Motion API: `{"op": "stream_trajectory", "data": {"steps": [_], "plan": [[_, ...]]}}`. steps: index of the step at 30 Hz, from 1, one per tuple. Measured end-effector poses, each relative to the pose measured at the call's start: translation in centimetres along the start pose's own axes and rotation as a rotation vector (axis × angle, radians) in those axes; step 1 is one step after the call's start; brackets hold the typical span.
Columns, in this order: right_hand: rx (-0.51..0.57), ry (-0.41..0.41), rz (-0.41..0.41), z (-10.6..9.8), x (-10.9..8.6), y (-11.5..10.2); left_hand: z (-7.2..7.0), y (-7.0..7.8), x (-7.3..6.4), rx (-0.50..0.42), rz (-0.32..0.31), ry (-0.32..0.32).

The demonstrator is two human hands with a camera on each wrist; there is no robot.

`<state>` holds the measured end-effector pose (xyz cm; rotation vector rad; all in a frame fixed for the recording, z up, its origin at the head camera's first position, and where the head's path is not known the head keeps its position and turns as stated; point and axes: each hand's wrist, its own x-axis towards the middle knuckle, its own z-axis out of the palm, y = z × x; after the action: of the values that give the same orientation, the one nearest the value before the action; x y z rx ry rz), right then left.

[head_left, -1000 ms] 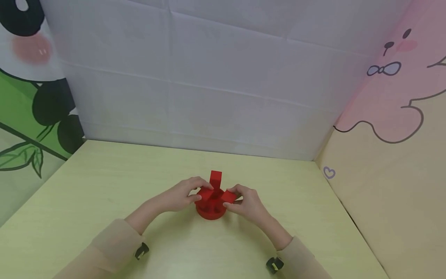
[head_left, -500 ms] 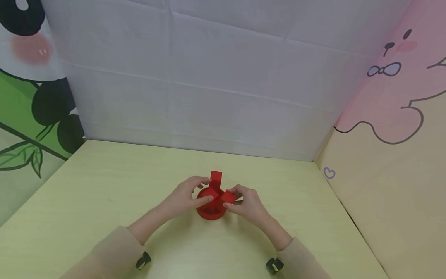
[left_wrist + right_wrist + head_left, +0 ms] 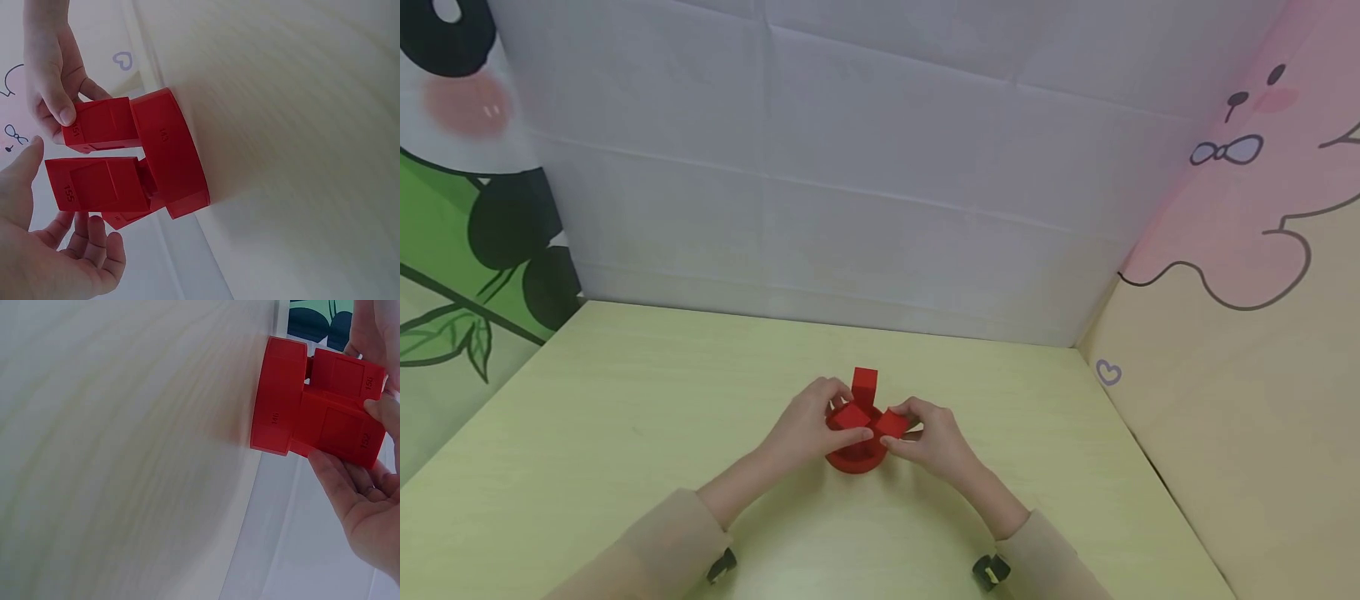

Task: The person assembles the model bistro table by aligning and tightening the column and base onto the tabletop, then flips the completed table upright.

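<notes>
A round red base (image 3: 856, 465) stands on the table with three red blocks rising from it. My right hand (image 3: 931, 433) pinches the right red block (image 3: 892, 422) between thumb and fingers; in the right wrist view this block (image 3: 340, 428) bears the number 152. My left hand (image 3: 808, 421) is spread around the left red block (image 3: 852, 415). In the left wrist view that block (image 3: 97, 184) reads 155; the left thumb (image 3: 28, 165) stands a little apart from it, and the fingers lie along its lower edge. The back red block (image 3: 864, 385) is untouched.
The pale wooden table (image 3: 662, 383) spreads around the base. A white sheet (image 3: 850, 167) hangs behind it. A printed panel (image 3: 1225, 350) stands on the right, and another panel (image 3: 445, 417) with a panda picture on the left. Both sleeves carry dark straps near the wrists.
My left hand has shifted its fingers and thumb around the left block, the thumb moving right across its front. The left block has turned slightly. My right hand stays in place.
</notes>
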<state>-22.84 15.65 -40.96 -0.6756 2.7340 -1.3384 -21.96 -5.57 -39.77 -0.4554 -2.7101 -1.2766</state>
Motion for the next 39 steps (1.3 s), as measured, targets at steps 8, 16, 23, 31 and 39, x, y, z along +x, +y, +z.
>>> {"op": "stream_trajectory", "data": {"steps": [8,16,23,31,39], "plan": [[0.004,0.002,-0.002,0.1,0.0,0.0,-0.5,-0.8,0.0,-0.001,0.057,-0.035],[0.020,0.009,-0.010,0.2,0.1,0.2,-1.8,-1.7,-0.2,0.044,0.185,-0.131],[0.033,0.016,-0.022,0.2,0.1,0.2,-2.8,-2.7,-0.2,0.069,0.291,-0.216],[0.019,0.018,-0.012,0.2,0.0,0.2,-4.2,-3.2,0.0,0.051,0.339,-0.343],[0.035,0.027,-0.020,0.2,0.0,0.0,-4.5,-3.3,-0.2,0.024,0.337,-0.318]]}}
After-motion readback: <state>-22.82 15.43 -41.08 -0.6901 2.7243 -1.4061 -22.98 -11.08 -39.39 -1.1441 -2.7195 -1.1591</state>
